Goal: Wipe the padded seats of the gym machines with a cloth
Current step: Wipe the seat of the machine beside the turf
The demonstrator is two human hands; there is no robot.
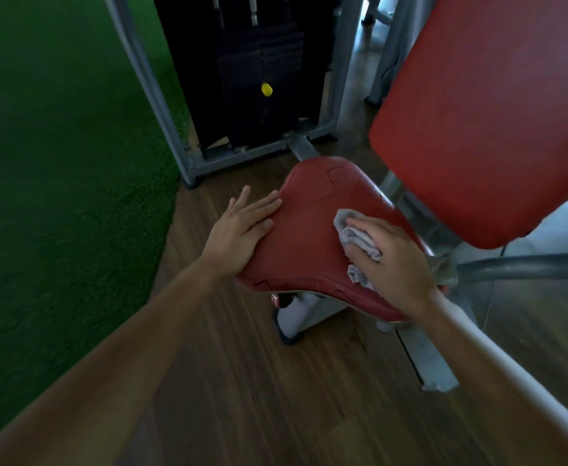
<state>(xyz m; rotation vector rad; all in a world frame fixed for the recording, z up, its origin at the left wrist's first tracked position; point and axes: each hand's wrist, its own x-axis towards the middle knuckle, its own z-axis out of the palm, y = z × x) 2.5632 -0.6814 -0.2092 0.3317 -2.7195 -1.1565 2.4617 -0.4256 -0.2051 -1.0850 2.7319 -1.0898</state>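
Right hand (393,260) clutched bunched cloth (356,237) on red seat (309,237), left hand (242,227) flat, bracing its edge; risk: wadded cloth could skip the cracked far end.

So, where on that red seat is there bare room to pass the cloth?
Bare: the middle strip of the seat between the left hand and the grey cloth, and its far rounded end toward the weight stack. Crowded: the right side, where the right hand holds the cloth close under the red backrest.

Both arms reach forward; left grip (242,227) lies flat, fingers straight, right grip (393,260) curls round cloth (356,240).
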